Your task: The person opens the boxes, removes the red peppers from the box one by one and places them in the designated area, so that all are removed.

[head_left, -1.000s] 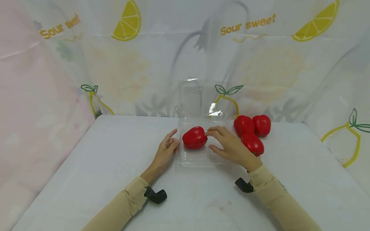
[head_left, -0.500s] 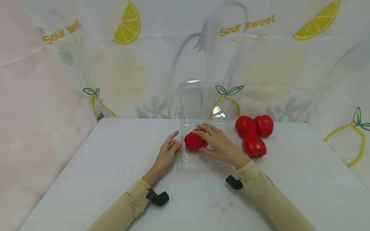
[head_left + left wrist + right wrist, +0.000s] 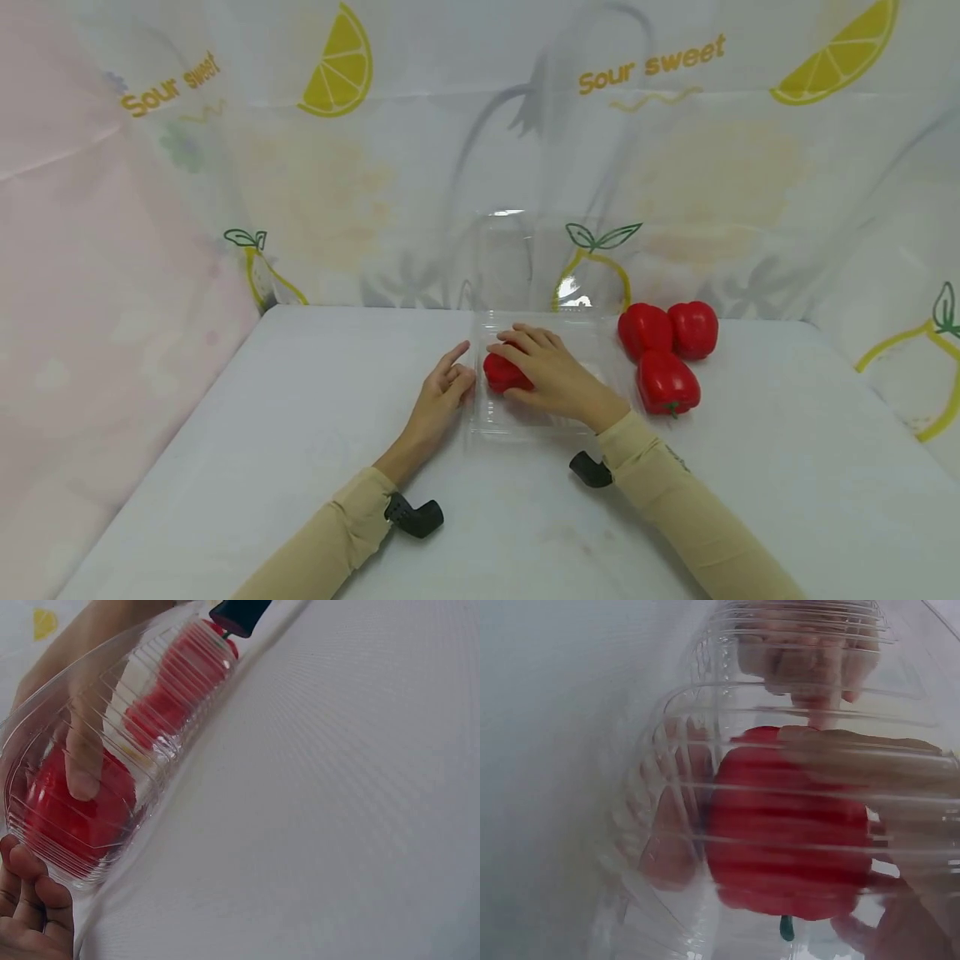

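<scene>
A red bell pepper [image 3: 501,373] lies in a clear plastic container [image 3: 491,422] whose lid stands up behind it. My right hand [image 3: 553,375] is inside, bent over the pepper and gripping it with fingers and thumb at its sides. In the right wrist view the pepper [image 3: 787,832] shows through the ribbed wall, its green stem toward the camera. My left hand [image 3: 441,390] holds the container's left side, index finger stretched out and other fingers curled. The left wrist view has its fingertips [image 3: 52,894] right at the container's edge.
Three more red bell peppers [image 3: 667,383] sit close together to the right of the container on the white table [image 3: 337,375]. A patterned cloth [image 3: 420,167] hangs behind the table. A black wrist-camera mount [image 3: 416,517] sticks out from the left sleeve.
My right hand has moved left from the pepper's right side to over it, now covering much of it. My left hand has stayed at the container's left side. The head view has shifted slightly.
</scene>
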The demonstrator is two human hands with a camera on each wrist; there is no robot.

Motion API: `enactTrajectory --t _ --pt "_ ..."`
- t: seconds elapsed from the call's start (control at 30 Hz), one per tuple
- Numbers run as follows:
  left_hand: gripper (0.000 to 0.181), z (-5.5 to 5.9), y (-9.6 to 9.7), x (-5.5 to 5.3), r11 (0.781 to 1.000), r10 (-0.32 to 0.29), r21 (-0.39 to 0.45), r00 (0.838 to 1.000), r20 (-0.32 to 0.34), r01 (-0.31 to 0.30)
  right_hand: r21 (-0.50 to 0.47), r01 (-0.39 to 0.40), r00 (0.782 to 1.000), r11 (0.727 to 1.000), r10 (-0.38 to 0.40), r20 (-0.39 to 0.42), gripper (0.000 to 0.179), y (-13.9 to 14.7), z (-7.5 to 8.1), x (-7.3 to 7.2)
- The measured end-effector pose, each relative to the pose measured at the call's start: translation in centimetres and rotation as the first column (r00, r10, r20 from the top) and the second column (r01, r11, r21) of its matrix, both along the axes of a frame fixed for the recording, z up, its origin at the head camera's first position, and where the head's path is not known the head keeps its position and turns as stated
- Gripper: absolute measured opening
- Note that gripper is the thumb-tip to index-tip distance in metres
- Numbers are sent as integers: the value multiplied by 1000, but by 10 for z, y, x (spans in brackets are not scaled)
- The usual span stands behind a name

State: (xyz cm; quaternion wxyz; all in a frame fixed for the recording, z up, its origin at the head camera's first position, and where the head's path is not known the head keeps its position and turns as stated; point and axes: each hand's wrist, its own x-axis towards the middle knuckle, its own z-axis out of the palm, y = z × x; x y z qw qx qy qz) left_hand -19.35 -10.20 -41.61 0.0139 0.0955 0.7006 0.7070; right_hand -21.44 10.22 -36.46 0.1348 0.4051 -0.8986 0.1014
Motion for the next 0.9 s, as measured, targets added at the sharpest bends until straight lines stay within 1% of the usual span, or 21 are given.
enactTrajectory --t 0.1,0.17,0.27,0.37,0.4,0.5,0.9 --pt "52 -1 0 0 1000 -9 0 1000 -25 9 -3 -9 1000 1000 9 -14 61 -1 -1 0" --pt "54 -2 -1 0 1000 -19 -2 998 -56 19 -8 -10 1000 1000 10 -5 59 -2 -1 0" --pt "55 -3 -1 -1 1000 -23 -3 997 -80 23 -14 -2 1000 1000 3 24 57 -3 0 0" --pt "55 -3 -2 -1 1000 -18 -4 998 -57 18 -12 10 999 1000 -9 35 56 -3 1 0" --pt "54 -2 -2 0 1000 -11 -6 999 -36 11 -11 13 999 1000 -13 35 56 -3 1 0" --pt "52 -1 -1 0 1000 -6 -7 1000 -1 6 -13 22 999 1000 -22 27 56 -3 1 1" --pt "52 0 -1 0 1000 9 0 1000 5 -9 -45 32 999 998 -31 16 57 -1 4 4"
